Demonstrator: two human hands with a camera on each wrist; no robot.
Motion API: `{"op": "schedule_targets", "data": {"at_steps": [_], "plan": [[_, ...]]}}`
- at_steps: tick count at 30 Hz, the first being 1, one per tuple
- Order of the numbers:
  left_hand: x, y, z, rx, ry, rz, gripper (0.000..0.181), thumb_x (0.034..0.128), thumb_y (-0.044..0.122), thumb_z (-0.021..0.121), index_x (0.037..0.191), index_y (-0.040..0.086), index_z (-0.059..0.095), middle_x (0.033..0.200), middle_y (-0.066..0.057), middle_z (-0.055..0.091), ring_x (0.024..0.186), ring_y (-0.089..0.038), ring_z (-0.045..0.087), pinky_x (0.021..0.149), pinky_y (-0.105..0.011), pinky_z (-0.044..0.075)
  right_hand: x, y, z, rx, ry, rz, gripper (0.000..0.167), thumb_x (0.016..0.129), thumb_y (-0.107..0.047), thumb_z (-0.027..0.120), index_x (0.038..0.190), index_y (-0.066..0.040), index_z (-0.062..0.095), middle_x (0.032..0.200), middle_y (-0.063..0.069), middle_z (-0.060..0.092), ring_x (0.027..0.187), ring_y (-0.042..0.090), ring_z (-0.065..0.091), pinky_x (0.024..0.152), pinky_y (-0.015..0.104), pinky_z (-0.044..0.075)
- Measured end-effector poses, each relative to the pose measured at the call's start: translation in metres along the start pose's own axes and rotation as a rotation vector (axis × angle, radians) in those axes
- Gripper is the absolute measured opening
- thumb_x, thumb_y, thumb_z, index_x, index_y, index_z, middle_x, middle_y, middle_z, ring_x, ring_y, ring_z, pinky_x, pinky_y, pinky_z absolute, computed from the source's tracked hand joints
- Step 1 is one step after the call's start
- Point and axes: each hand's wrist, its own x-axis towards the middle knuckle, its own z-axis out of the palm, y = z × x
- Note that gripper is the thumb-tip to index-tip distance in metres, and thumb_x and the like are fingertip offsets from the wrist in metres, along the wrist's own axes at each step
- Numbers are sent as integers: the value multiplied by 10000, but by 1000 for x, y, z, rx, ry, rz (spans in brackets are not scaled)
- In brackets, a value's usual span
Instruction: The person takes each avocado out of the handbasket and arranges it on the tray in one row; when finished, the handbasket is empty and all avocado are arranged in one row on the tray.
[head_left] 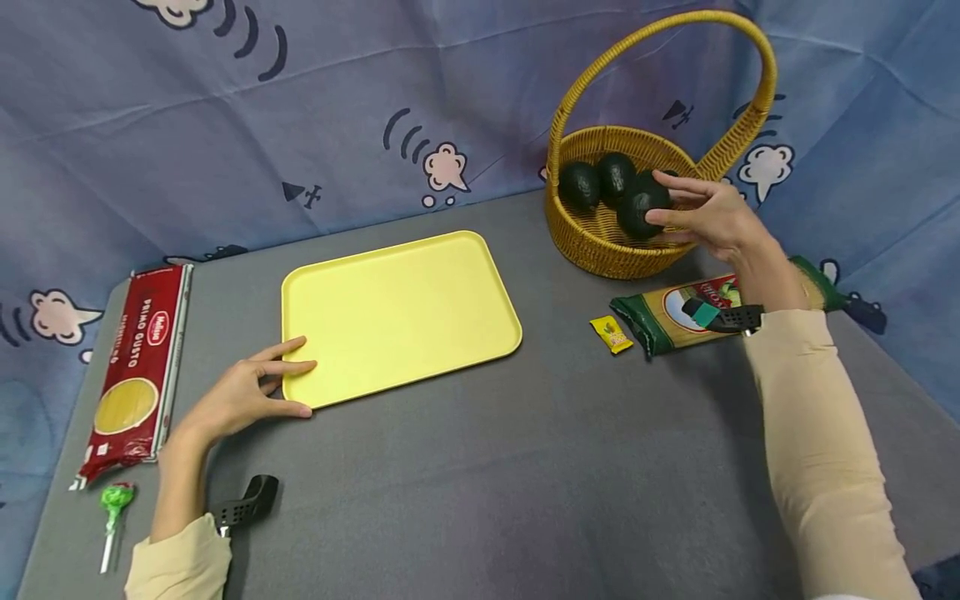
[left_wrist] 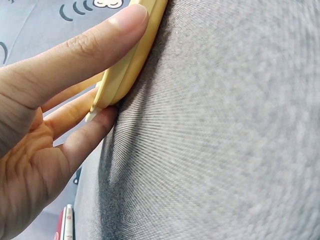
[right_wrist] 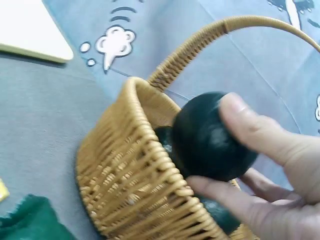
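My right hand (head_left: 712, 217) grips a dark green avocado (head_left: 642, 210) between thumb and fingers, at the mouth of a wicker basket (head_left: 611, 260). Other avocados (head_left: 579, 185) lie inside the basket; the hand and the held one partly cover them. In the right wrist view the held avocado (right_wrist: 210, 137) is raised above the basket rim. On the left side, my left hand (head_left: 243, 392) holds the near-left corner of a yellow tray (head_left: 397, 317). The left wrist view has the thumb on the tray's edge (left_wrist: 122, 75), with fingertips round the corner.
A red pasta packet (head_left: 138, 358) lies at the left, with a green lollipop (head_left: 115, 508) in front of it. Under my right forearm is a green and tan packet (head_left: 675, 315), beside a small yellow wrapped candy (head_left: 611, 334). A patterned blue cloth (head_left: 337, 108) hangs behind the table.
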Motion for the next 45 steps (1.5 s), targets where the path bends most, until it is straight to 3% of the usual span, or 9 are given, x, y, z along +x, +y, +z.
{"op": "schedule_targets", "data": {"at_steps": [4, 10, 16, 20, 22, 25, 34, 40, 45], "plan": [[0, 1, 0, 8, -1, -1, 655, 730, 256, 842, 1283, -4, 603, 1532, -167, 294, 1384, -405, 264, 1005, -452, 397, -9, 6, 6, 120, 31, -100, 716, 803, -17, 743, 1427, -239, 472, 1591, 54, 153, 1276, 195, 460, 668, 266, 596], [0, 1, 0, 6, -1, 1, 652, 731, 258, 841, 1281, -1, 606, 1532, -166, 294, 1386, -404, 260, 1006, -454, 393, -20, 9, 15, 149, 37, -177, 678, 816, 16, 721, 1411, -217, 496, 1577, 46, 185, 1367, 222, 292, 670, 231, 589], [0, 0, 0, 15, 3, 7, 649, 729, 254, 843, 1279, -1, 608, 1527, -171, 302, 1383, -405, 266, 1004, -458, 394, -31, 11, 31, 205, 27, -223, 657, 812, 25, 716, 1390, -221, 525, 1575, 82, 177, 1266, 231, 379, 688, 245, 589], [0, 0, 0, 24, 4, 8, 652, 729, 262, 842, 1279, -1, 608, 1526, -171, 306, 1383, -406, 266, 1002, -460, 398, -33, 17, 44, 313, -34, -325, 632, 830, 90, 663, 1393, -159, 517, 1501, 102, 343, 1222, 200, 478, 700, 262, 586], [0, 0, 0, 24, 4, 8, 654, 730, 264, 842, 1279, -2, 607, 1525, -173, 306, 1383, -406, 264, 1003, -461, 398, -33, 21, 50, 369, -76, -380, 625, 837, 126, 630, 1399, -113, 499, 1428, 102, 447, 1122, 174, 583, 707, 283, 584], [1, 1, 0, 20, 1, 6, 655, 731, 265, 840, 1280, -4, 605, 1526, -175, 304, 1384, -406, 264, 1006, -459, 395, -32, 25, 60, 413, -128, -434, 622, 837, 151, 610, 1403, -73, 481, 1387, 72, 511, 1061, 177, 644, 726, 305, 578], [1, 1, -1, 18, -4, 4, 651, 735, 252, 838, 1281, -11, 601, 1524, -186, 299, 1385, -415, 254, 1009, -468, 387, -24, 40, 90, 387, -238, -486, 608, 820, 152, 634, 1364, -100, 533, 1545, 94, 301, 997, 180, 674, 757, 306, 582], [1, 1, -1, 35, -3, -2, 662, 732, 276, 839, 1287, 3, 602, 1526, -178, 301, 1384, -414, 260, 1010, -467, 389, -13, 45, 111, 280, -257, -454, 631, 794, 112, 694, 1356, -133, 546, 1529, 90, 334, 1096, 152, 627, 761, 294, 588], [1, 1, 0, 39, 0, -7, 664, 730, 278, 841, 1286, 3, 603, 1529, -176, 298, 1386, -413, 256, 1008, -466, 395, -1, 46, 130, 220, -287, -435, 659, 794, 111, 698, 1382, -121, 516, 1509, 94, 368, 1214, 218, 552, 803, 326, 579]]}}
